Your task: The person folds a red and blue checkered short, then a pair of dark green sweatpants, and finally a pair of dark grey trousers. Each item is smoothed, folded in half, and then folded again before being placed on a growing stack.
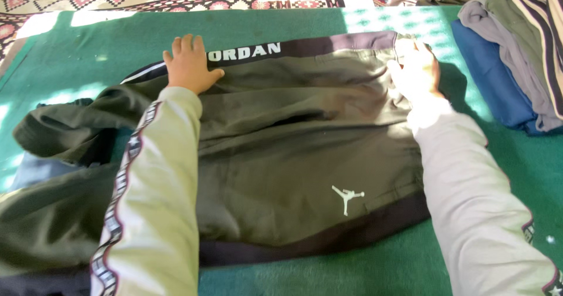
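Both hands, left hand [189,63] and right hand [417,70], press with flat released fingers on the soft, limp olive garment [293,155], which seems easiest to grip at its edges.

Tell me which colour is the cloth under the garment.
Green, seen in the head view: the cloth under the olive garment.

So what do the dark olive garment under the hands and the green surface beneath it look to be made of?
The dark olive garment with black bands looks like soft matte knit, probably fleece or jersey: it creases softly and shows no shine. The green surface looks like short-pile felt or carpet, fuzzy and flat. Both hands, left hand and right hand, press flat on the garment.
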